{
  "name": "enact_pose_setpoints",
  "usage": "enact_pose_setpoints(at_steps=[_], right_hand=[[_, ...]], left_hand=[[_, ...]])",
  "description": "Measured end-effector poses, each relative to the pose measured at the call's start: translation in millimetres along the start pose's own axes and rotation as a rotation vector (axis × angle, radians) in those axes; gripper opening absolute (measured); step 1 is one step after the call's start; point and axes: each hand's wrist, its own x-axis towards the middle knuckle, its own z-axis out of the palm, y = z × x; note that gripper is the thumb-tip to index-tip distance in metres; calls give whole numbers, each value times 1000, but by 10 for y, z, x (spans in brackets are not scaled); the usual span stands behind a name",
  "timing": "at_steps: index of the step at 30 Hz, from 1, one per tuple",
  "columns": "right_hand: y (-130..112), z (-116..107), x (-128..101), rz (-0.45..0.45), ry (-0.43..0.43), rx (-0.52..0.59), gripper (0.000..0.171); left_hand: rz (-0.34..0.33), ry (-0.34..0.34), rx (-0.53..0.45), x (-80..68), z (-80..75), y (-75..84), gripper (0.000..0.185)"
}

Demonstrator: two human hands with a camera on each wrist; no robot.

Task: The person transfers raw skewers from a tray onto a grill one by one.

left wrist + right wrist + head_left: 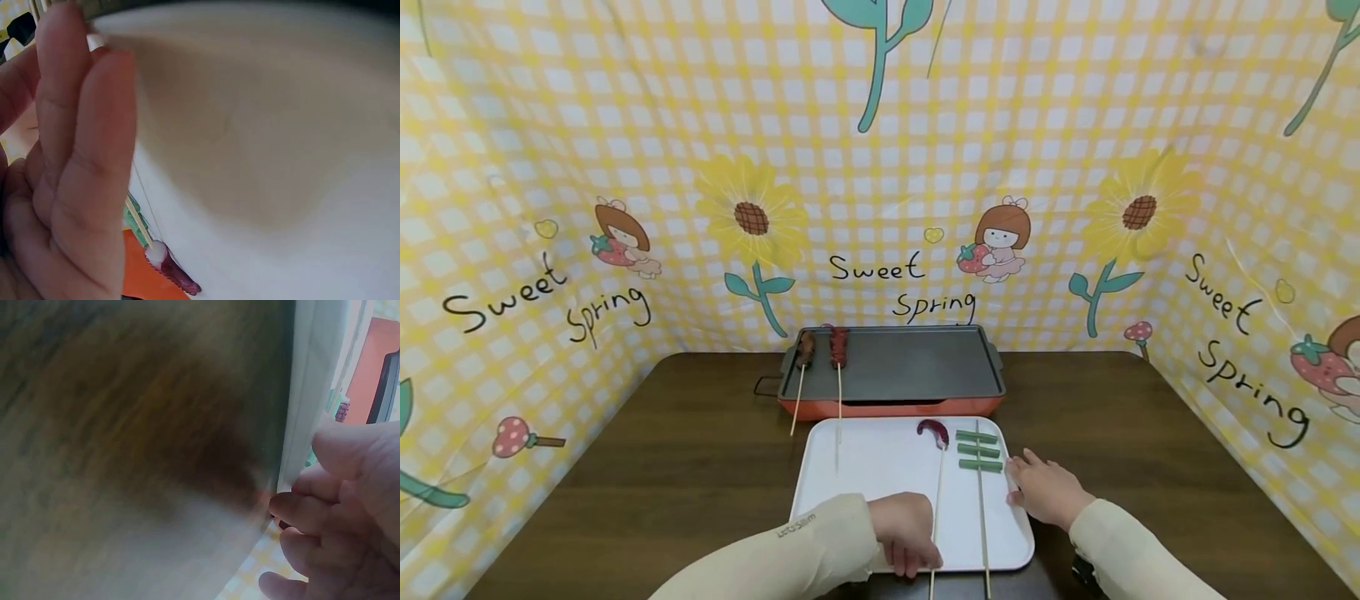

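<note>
Purple curled tentacle [936, 427] on pale stick [938, 500] pinched in left grip [904, 530]; right grip [1048, 490] relaxed against white tray [868, 458].

Purple curled tentacle skewer [933, 430]: stick's lower end cut off by the head view's bottom edge.
Left hand [904, 527]: thumb largely hidden.
White rectangular tray [865, 467]: near rim partly covered by that hand; blurred in the left wrist view.
Brown wooden table [625, 467]: blurred in the right wrist view.
Cream left sleeve [820, 537]: cropped below; lettering too small to read surely.
</note>
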Motion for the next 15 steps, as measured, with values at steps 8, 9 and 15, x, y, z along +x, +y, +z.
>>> enact_pose_setpoints(at_steps=[8,9,15], right_hand=[[-7,6,-23,5,-96,17,53],[-5,-1,-24,2,-101,16,53],[18,-33,-12,-1,-113,12,56]], left_hand=[[-2,-2,-36,15,27,5,32],[5,0,-59,8,20,2,31],[78,71,-221,-75,-49,-12,26]])
